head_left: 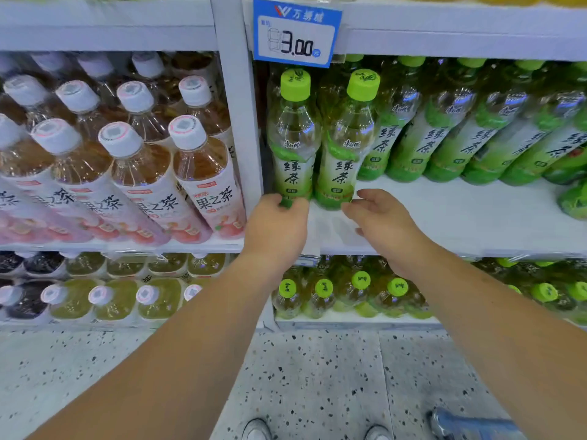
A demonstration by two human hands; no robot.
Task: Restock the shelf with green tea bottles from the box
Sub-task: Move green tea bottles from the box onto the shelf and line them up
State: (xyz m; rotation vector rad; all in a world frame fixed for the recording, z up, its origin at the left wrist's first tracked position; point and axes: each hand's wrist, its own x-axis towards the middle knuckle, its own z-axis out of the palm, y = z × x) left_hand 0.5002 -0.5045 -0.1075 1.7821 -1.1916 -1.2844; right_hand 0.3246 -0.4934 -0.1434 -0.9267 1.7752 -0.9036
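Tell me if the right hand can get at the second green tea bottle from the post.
Probably yes. The right hand sits at the base of that green tea bottle, with bare shelf beside it. The left hand grips the neighbouring bottle and does not cross over.
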